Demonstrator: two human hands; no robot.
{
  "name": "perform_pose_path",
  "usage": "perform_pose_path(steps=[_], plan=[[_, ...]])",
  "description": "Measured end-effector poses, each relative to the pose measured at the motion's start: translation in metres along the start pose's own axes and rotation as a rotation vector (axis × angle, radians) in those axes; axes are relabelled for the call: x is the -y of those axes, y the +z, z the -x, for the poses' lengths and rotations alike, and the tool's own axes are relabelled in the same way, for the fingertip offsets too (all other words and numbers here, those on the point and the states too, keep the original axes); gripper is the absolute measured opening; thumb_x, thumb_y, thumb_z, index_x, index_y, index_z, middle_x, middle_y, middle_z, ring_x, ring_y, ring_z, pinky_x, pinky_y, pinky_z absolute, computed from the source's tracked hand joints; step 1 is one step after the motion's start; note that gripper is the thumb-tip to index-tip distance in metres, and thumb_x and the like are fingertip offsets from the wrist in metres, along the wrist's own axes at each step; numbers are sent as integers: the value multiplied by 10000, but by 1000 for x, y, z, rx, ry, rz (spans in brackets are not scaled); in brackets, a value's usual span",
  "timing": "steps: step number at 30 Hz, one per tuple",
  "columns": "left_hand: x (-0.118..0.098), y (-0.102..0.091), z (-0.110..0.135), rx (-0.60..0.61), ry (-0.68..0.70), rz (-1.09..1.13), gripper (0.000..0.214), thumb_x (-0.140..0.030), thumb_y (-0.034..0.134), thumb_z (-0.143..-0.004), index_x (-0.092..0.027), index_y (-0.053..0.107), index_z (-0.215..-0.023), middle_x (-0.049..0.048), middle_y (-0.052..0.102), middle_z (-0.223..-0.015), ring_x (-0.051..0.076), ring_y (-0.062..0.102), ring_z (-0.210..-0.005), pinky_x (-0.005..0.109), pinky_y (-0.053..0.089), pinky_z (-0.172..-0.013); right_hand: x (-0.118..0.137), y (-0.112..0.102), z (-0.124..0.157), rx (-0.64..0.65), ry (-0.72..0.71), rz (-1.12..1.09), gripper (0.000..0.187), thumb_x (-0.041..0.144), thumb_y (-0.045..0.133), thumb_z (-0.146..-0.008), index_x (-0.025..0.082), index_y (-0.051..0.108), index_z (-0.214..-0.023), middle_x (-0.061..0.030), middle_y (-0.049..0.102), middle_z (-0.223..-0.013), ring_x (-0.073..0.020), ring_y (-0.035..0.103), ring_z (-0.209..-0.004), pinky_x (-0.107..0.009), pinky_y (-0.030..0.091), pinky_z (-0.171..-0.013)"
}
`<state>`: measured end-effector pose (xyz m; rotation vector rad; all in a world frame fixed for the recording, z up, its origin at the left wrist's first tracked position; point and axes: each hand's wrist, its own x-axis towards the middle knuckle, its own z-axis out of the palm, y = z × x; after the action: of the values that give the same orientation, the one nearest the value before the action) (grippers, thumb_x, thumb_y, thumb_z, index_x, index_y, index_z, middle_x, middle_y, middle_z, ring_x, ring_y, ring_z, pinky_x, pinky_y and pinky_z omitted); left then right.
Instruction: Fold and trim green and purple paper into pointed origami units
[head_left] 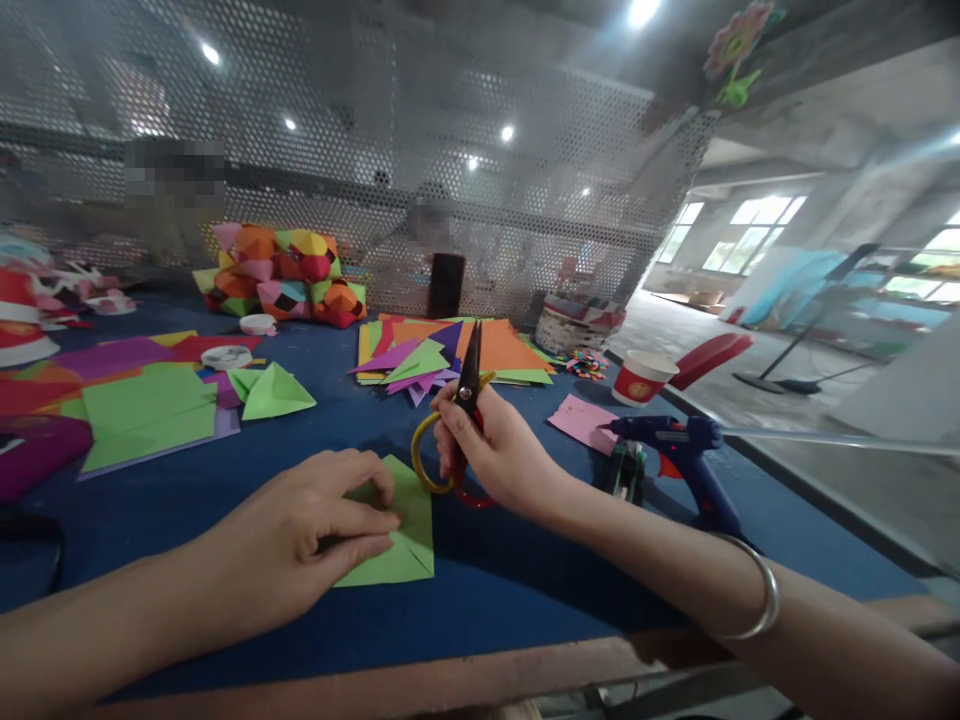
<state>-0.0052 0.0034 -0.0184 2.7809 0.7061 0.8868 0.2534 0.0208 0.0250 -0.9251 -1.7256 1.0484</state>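
Note:
My left hand (300, 535) rests on a folded green paper (409, 520) lying on the blue table (525, 590), with its fingers curled and pressing the paper's left part down. My right hand (491, 455) is closed round a pair of scissors (466, 400) with yellow and red handles. The dark blades point up and are closed. The scissors hang just above and right of the green paper, apart from it. A silver bangle sits on my right wrist.
A blue glue gun (686, 455) stands at the right beside a pink paper (583, 420) and a red paper cup (641, 378). A stack of coloured sheets (495, 350) lies behind. Green sheets (150, 410), tape rolls and folded paper balls (281, 272) fill the left. A perforated metal screen stands behind.

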Motion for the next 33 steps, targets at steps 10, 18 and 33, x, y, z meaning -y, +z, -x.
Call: perform_pose_path(steps=[10,18,33], plan=[[-4,-13,-3,176,-33,-36,482,-198,622,-1132,-339,776,-1566,61,776,-1621,295,745,-1511,469,624,-1261,-4,-3,12,-147,144,-251,409,595,790,-995,261,556,-983,87,628,-703,-145,682,-585,-281,592,-609],[-12,-22,-14,269,14,-146,561,-149,553,-1113,-302,727,-1624,101,749,-1654,322,748,-1506,581,560,-1321,6,-24,11,-160,373,-73,278,350,737,-1041,273,511,-1183,69,700,-847,-182,745,-580,-326,638,-556],[-6,-14,-7,180,20,-98,542,-132,646,-1058,-286,716,-1573,102,809,-1539,317,786,-1407,496,642,-1224,22,-56,-132,-383,224,825,422,343,823,-1095,191,728,-1478,-146,695,-1592,-353,692,-1440,-596,598,-1207]])
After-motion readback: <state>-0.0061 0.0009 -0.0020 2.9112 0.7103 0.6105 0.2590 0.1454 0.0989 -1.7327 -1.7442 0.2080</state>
